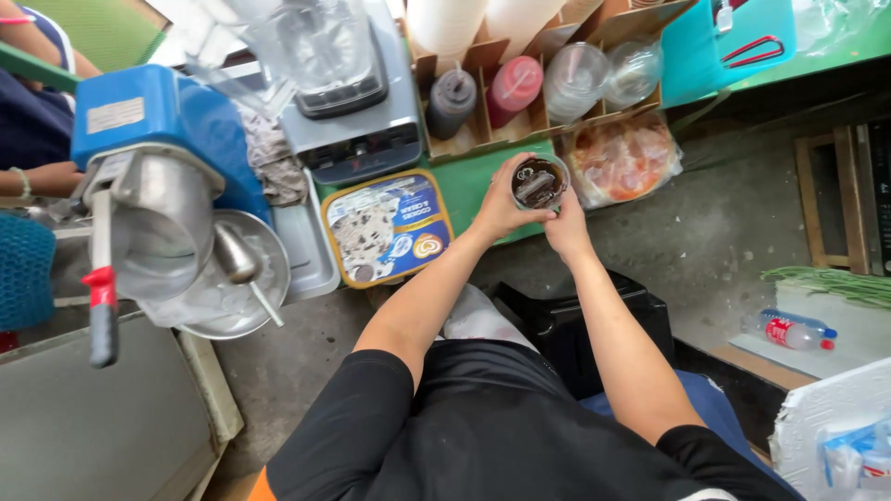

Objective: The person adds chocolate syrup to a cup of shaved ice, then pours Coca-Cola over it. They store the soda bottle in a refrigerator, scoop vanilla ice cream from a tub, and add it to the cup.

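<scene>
My left hand (499, 206) wraps around a clear plastic cup (539, 182) holding a dark drink with ice, over the edge of the green counter (469, 182). My right hand (566, 225) touches the cup's lower right side with its fingers. Left of the cup lies an oblong ice cream tub (388, 226) with a blue cookie-pattern lid. Behind the cup a cardboard rack (548, 88) holds a dark squeeze bottle (451, 102), a red squeeze bottle (514, 87) and clear domed lids (575, 79).
A blender (345, 83) stands behind the tub. A blue ice shaver (158, 176) with a metal bowl (237, 278) and a red-handled lever fills the left. A bag of orange food (622, 160) lies right of the cup. A plastic bottle (789, 330) rests on the floor at right. Another person's arm (37, 176) shows at far left.
</scene>
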